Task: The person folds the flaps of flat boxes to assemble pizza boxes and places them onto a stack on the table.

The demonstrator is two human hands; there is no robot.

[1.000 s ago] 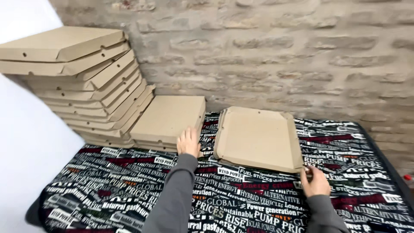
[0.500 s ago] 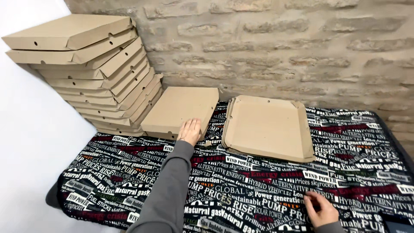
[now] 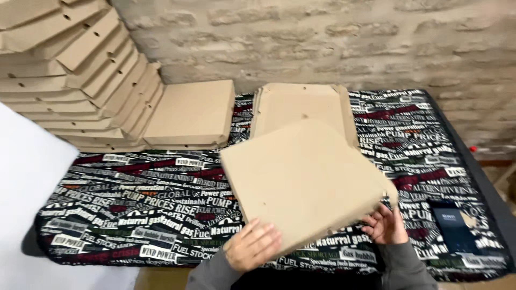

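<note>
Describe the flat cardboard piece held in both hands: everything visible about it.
The flat cardboard piece is a plain brown, roughly square sheet that looks like corrugated board, unfolded, with small holes in its face. It is held tilted and turned at an angle above the printed tablecloth. The left hand grips its near edge, the right hand its near right corner, which bends slightly. It partly covers the stack of flat blanks behind it.

A leaning stack of folded boxes (image 3: 75,80) at ten o'clock; a dark phone (image 3: 454,228) at four; a brick wall (image 3: 322,37) at twelve.
</note>
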